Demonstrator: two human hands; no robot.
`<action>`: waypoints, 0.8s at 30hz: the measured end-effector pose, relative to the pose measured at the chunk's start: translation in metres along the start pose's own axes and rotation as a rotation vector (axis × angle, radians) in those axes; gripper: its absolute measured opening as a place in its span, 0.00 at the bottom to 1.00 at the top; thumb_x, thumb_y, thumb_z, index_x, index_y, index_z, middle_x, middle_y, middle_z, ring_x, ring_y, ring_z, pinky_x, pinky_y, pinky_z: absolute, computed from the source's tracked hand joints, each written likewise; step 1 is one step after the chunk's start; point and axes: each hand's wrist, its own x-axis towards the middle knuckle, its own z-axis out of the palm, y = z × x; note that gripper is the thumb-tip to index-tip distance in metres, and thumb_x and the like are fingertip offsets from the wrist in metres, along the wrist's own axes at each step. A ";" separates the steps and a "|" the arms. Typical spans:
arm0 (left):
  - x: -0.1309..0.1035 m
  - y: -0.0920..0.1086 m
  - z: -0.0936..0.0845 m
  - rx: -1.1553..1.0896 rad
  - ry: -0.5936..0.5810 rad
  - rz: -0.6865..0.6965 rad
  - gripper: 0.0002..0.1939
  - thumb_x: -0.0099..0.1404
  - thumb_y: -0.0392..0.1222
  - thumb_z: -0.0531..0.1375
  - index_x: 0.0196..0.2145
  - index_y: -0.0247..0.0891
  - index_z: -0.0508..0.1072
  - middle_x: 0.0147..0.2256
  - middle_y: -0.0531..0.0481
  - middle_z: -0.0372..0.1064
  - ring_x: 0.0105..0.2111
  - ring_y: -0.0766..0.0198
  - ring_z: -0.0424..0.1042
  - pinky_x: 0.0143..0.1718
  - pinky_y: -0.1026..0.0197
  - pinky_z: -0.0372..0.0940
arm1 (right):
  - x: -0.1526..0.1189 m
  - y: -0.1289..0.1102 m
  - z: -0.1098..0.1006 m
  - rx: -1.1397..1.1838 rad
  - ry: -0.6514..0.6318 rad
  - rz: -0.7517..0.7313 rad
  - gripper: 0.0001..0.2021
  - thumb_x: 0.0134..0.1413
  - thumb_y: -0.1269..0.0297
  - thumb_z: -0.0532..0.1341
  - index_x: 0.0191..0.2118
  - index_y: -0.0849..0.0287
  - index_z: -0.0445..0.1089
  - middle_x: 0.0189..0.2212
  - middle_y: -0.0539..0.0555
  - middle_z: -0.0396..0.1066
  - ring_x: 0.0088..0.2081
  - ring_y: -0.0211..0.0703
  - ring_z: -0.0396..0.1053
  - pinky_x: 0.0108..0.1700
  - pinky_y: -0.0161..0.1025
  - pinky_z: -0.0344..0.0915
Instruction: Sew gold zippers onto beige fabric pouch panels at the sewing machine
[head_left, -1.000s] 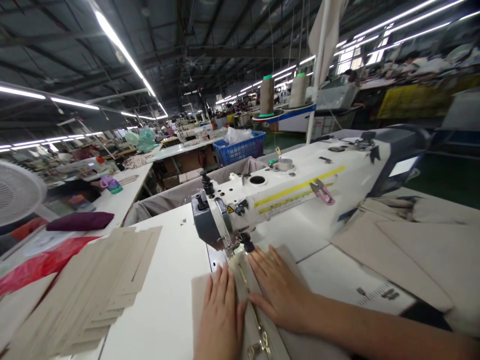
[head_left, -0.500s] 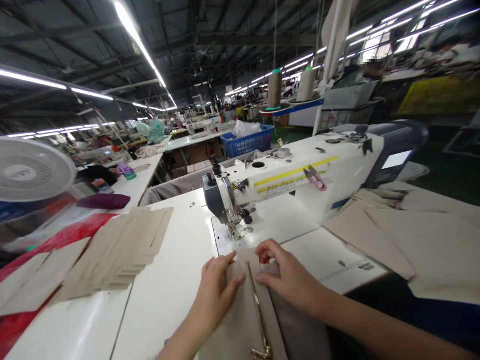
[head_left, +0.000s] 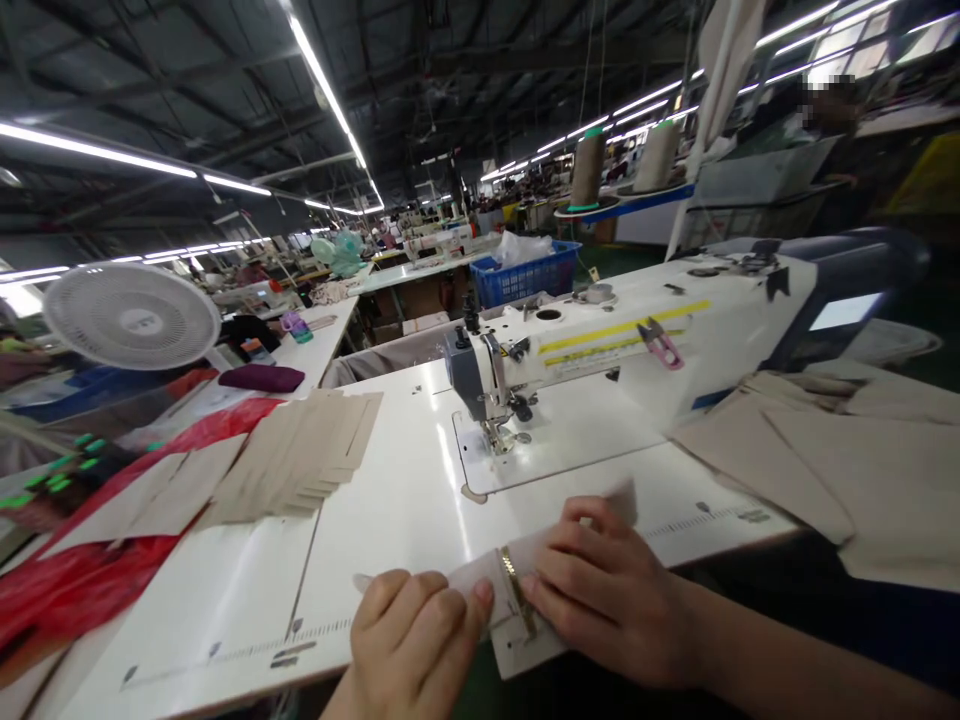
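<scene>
A beige fabric piece (head_left: 477,572) with a gold metal zipper (head_left: 511,580) is held at the front edge of the sewing table. My left hand (head_left: 420,635) is closed on its left side, knuckles up. On the other side of the zipper, my right hand (head_left: 600,580) grips the fabric, and one corner of cloth sticks up blurred beyond the fingers. Part of the piece hangs below the table edge. Behind my hands stands a white sewing machine (head_left: 622,350), its needle and presser foot (head_left: 499,432) apart from the fabric.
Beige cut pieces (head_left: 300,450) lie overlapped at left, beside red plastic (head_left: 45,590). More beige fabric (head_left: 795,450) is heaped at right. Pink-handled thread snips (head_left: 661,345) rest on the machine arm. A white fan (head_left: 131,315), blue basket (head_left: 525,275) and thread cones (head_left: 587,168) stand farther back.
My hands have drawn the zippered fabric back from the presser foot toward the table's front edge. The piece is now gathered up and gripped more tightly. The view has shifted left.
</scene>
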 end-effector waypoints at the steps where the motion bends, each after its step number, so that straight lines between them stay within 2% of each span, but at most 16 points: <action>1: -0.002 0.001 -0.001 0.011 -0.004 0.004 0.12 0.68 0.30 0.49 0.36 0.30 0.73 0.23 0.51 0.68 0.26 0.67 0.66 0.28 0.61 0.56 | -0.001 -0.001 0.001 0.001 0.012 -0.008 0.11 0.59 0.75 0.51 0.31 0.62 0.69 0.29 0.51 0.71 0.31 0.38 0.63 0.41 0.44 0.56; 10: -0.010 0.004 0.000 -0.002 -0.027 -0.001 0.12 0.68 0.30 0.49 0.38 0.28 0.73 0.23 0.50 0.68 0.24 0.68 0.64 0.26 0.61 0.54 | -0.005 -0.005 0.006 0.008 0.029 0.010 0.09 0.56 0.76 0.53 0.31 0.63 0.70 0.28 0.51 0.71 0.31 0.39 0.63 0.41 0.45 0.57; 16: -0.008 0.002 -0.006 0.042 -0.023 -0.015 0.12 0.68 0.32 0.49 0.40 0.32 0.73 0.25 0.50 0.67 0.27 0.67 0.67 0.31 0.61 0.58 | 0.000 -0.007 0.009 0.016 0.037 0.003 0.09 0.57 0.76 0.52 0.32 0.63 0.70 0.29 0.52 0.70 0.31 0.38 0.63 0.41 0.44 0.58; 22: -0.013 -0.001 -0.012 -0.086 -0.030 -0.039 0.10 0.67 0.30 0.50 0.36 0.30 0.72 0.22 0.51 0.67 0.21 0.68 0.63 0.21 0.62 0.55 | 0.003 -0.010 0.020 0.038 -0.020 -0.004 0.04 0.53 0.76 0.58 0.32 0.63 0.69 0.28 0.51 0.68 0.30 0.38 0.60 0.39 0.43 0.59; 24: -0.016 -0.002 -0.016 -0.086 -0.063 -0.093 0.10 0.67 0.30 0.51 0.36 0.31 0.72 0.22 0.51 0.67 0.21 0.68 0.63 0.21 0.62 0.55 | 0.006 -0.011 0.022 0.053 -0.025 0.004 0.03 0.53 0.76 0.59 0.32 0.63 0.68 0.28 0.51 0.68 0.30 0.38 0.60 0.38 0.43 0.59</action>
